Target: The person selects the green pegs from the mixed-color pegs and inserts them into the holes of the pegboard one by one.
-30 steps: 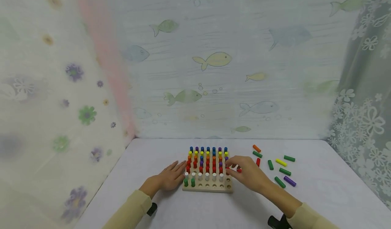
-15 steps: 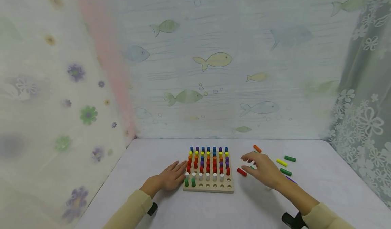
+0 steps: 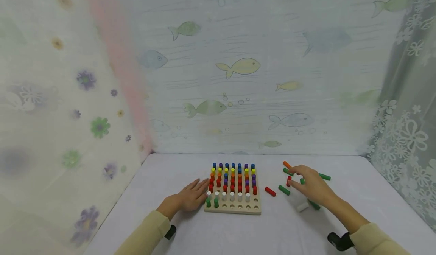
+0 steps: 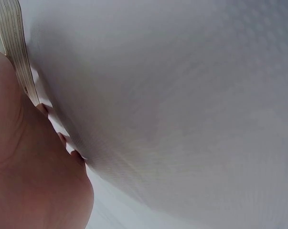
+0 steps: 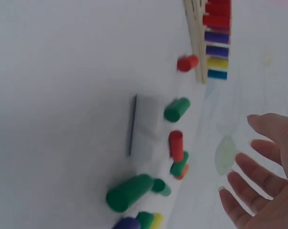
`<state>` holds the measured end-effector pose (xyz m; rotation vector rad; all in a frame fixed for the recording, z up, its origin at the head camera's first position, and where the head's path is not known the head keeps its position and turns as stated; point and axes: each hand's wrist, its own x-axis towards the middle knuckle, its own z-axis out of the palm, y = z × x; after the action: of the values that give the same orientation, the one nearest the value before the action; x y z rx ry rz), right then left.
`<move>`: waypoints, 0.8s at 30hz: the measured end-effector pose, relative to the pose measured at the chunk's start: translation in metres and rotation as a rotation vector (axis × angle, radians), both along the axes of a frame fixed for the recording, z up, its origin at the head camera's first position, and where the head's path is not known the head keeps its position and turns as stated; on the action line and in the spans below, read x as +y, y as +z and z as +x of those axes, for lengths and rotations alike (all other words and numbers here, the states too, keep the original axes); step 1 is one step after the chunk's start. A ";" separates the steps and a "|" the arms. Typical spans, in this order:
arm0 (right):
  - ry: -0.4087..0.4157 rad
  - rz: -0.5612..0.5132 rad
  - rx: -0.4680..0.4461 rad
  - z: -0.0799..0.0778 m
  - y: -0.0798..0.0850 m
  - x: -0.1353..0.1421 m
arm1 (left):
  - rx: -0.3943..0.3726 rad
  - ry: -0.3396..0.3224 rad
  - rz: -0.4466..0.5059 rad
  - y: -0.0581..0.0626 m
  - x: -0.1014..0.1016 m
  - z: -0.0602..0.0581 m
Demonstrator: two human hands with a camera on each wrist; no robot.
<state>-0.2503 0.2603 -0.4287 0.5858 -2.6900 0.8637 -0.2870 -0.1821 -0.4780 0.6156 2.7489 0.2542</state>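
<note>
A wooden pegboard (image 3: pixel 233 210) holds rows of upright coloured pegs, with several bare holes along its near side and one at the right of the white row. My left hand (image 3: pixel 190 197) lies on the table with fingers extended against the board's left edge; the left wrist view shows its palm side (image 4: pixel 34 157) by the board's layered edge. Over the loose pegs at the right, my right hand (image 3: pixel 311 185) hovers, fingers spread and holding nothing. Beneath it lie a white peg (image 3: pixel 302 207), a red peg (image 3: pixel 288 181) and a green peg (image 3: pixel 313 204).
Left of the right hand lie another red peg (image 3: pixel 270 191) and a green peg (image 3: pixel 284 190). Farther back are an orange peg (image 3: pixel 287 165) and more green ones. In the right wrist view, a purple peg (image 5: pixel 127 223) and a yellow peg (image 5: pixel 157 220) show near the bottom.
My right hand has let go of a red peg at the board's right side and moved right, over the loose pegs. The left hand has stayed in place.
</note>
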 end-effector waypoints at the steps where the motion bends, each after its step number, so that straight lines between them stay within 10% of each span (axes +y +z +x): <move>1: -0.009 0.002 -0.004 0.000 0.000 0.003 | 0.004 -0.002 0.002 -0.002 0.000 -0.001; 24: -0.198 0.066 -0.099 -0.026 -0.018 0.085 | 0.008 0.000 -0.015 0.007 0.001 0.004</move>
<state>-0.2763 0.3457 -0.4466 0.2895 -2.8151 0.7726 -0.2827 -0.1806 -0.4707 0.6139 2.7564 0.2320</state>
